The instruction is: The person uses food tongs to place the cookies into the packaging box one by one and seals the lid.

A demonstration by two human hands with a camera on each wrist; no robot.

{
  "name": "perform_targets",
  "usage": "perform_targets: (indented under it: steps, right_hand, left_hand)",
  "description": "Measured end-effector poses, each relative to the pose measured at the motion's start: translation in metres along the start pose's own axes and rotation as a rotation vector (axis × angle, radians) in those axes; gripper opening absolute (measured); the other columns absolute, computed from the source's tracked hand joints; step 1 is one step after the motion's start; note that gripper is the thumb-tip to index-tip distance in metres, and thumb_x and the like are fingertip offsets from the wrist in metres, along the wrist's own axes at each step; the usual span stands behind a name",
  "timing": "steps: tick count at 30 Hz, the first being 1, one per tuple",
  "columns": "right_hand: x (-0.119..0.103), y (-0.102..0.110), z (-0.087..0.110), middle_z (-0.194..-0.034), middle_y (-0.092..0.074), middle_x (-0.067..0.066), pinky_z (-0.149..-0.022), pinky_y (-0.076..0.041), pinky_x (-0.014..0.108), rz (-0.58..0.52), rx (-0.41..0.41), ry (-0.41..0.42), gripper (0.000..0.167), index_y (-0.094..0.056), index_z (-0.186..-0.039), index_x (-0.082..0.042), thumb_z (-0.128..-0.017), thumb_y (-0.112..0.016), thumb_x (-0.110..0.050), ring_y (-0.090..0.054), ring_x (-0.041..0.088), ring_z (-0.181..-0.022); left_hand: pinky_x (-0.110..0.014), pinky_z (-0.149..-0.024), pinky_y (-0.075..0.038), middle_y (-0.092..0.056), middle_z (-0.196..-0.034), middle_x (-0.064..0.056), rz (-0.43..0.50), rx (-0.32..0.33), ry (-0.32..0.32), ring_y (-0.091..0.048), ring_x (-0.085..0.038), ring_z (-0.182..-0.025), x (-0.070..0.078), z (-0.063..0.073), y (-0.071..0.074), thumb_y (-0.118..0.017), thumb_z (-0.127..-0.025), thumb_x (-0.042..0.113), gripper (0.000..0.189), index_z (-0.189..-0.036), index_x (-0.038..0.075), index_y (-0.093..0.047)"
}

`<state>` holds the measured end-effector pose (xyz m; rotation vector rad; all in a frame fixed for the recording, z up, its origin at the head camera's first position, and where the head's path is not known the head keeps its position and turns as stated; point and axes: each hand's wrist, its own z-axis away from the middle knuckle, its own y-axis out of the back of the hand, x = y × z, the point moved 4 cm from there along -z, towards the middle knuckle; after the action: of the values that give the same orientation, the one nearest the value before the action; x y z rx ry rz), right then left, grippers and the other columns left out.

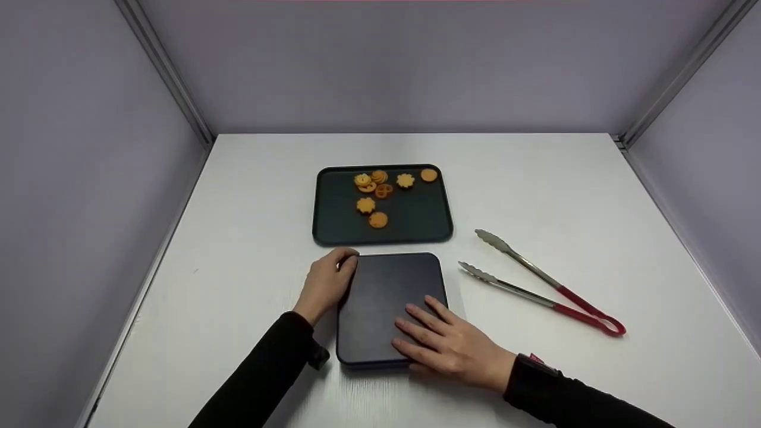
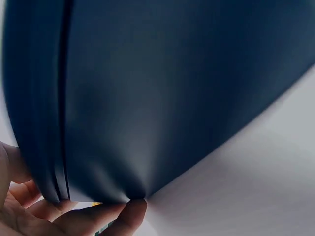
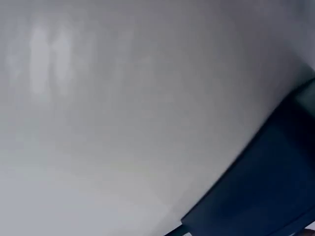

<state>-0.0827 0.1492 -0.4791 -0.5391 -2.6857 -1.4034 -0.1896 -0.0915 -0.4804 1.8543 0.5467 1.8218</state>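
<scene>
A dark blue, flat lidded box (image 1: 389, 291) lies at the near middle of the table. My left hand (image 1: 328, 282) grips its far left corner. In the left wrist view the fingers (image 2: 83, 219) wrap around the end of the box (image 2: 123, 98), and a seam runs along its side. My right hand (image 1: 455, 345) rests on the lid's near right part, fingers spread and nearly straight. The right wrist view shows the box's side (image 3: 261, 182) but little of the hand. The box's inside is hidden.
Just beyond the box is a dark green tray (image 1: 416, 226) holding several cookies (image 1: 378, 220), some round, some flower-shaped, and a pretzel-like one (image 1: 383, 191). Metal tongs with red handles (image 1: 585, 306) lie spread apart on the right. Grey panels (image 1: 380, 71) wall the white table (image 1: 238, 238).
</scene>
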Motion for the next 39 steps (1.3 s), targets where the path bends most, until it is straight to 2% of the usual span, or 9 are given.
perform_targets:
  steps: [3,7,15,23,28,31,35,39]
  right_hand:
    - [0.001,0.004,-0.004,-0.14,-0.063,0.015,-0.096,-0.053,0.059,0.002,-0.005,-0.013,0.042,-0.065,-0.138,-0.011,-0.104,-0.06,-0.035,-0.062,0.035,-0.127]
    - [0.003,0.004,-0.002,-0.142,-0.062,0.013,-0.097,-0.053,0.059,-0.017,-0.033,-0.033,0.044,-0.064,-0.139,-0.013,-0.103,-0.062,-0.037,-0.062,0.033,-0.128]
    - [0.006,0.0,0.005,-0.144,-0.061,0.011,-0.097,-0.051,0.063,-0.019,-0.049,-0.058,0.05,-0.063,-0.141,-0.015,-0.099,-0.064,-0.041,-0.06,0.033,-0.13]
    - [0.006,0.002,0.009,-0.145,-0.059,0.013,-0.098,-0.048,0.067,-0.029,-0.075,-0.112,0.048,-0.062,-0.143,-0.014,-0.104,-0.057,-0.041,-0.058,0.037,-0.132]
    - [0.005,0.006,0.01,-0.141,-0.063,0.013,-0.097,-0.052,0.061,-0.018,-0.056,-0.078,0.044,-0.063,-0.141,-0.009,-0.105,-0.058,-0.034,-0.06,0.036,-0.129]
    - [0.005,0.008,0.011,-0.14,-0.064,0.014,-0.098,-0.052,0.058,-0.012,-0.061,-0.057,0.043,-0.063,-0.14,-0.007,-0.106,-0.056,-0.031,-0.061,0.037,-0.128]
    - [0.006,0.009,0.013,-0.14,-0.063,0.016,-0.099,-0.052,0.056,-0.026,-0.081,-0.051,0.039,-0.062,-0.141,-0.005,-0.11,-0.047,-0.025,-0.06,0.037,-0.128]
    - [0.006,0.009,0.013,-0.141,-0.062,0.017,-0.1,-0.053,0.054,-0.02,-0.096,-0.041,0.039,-0.061,-0.142,-0.004,-0.111,-0.045,-0.023,-0.06,0.038,-0.129]
  left_hand:
    - [-0.047,-0.097,-0.051,-0.072,-0.118,-0.008,0.005,0.008,-0.002,-0.066,-0.025,-0.108,0.001,0.0,0.001,-0.056,-0.106,0.022,0.025,-0.123,0.01,-0.071]
    - [-0.045,-0.098,-0.051,-0.072,-0.118,-0.008,0.006,-0.006,0.013,-0.066,-0.025,-0.108,0.002,-0.001,-0.001,-0.055,-0.107,0.023,0.025,-0.123,0.01,-0.07]
    - [-0.045,-0.092,-0.051,-0.068,-0.107,-0.008,-0.004,-0.014,0.006,-0.062,-0.024,-0.096,0.002,-0.004,-0.006,-0.052,-0.108,0.02,0.022,-0.118,0.008,-0.067]
    - [-0.044,-0.093,-0.05,-0.066,-0.113,-0.009,-0.032,-0.034,0.004,-0.063,-0.025,-0.102,-0.001,-0.008,-0.01,-0.055,-0.107,0.02,0.02,-0.115,0.008,-0.068]
    - [-0.046,-0.096,-0.05,-0.068,-0.118,-0.009,-0.013,-0.047,0.025,-0.064,-0.026,-0.108,0.0,-0.004,-0.006,-0.058,-0.105,0.021,0.021,-0.118,0.009,-0.069]
    - [-0.048,-0.099,-0.049,-0.069,-0.123,-0.011,-0.011,-0.048,0.01,-0.064,-0.028,-0.114,0.001,-0.002,-0.005,-0.06,-0.104,0.021,0.023,-0.121,0.009,-0.069]
    - [-0.049,-0.102,-0.048,-0.069,-0.125,-0.013,-0.025,-0.048,-0.023,-0.064,-0.031,-0.119,0.001,-0.002,-0.005,-0.061,-0.103,0.022,0.025,-0.123,0.008,-0.069]
    - [-0.05,-0.104,-0.048,-0.069,-0.127,-0.014,-0.044,-0.046,-0.021,-0.063,-0.033,-0.121,0.001,-0.002,-0.005,-0.061,-0.103,0.023,0.028,-0.127,0.008,-0.067]
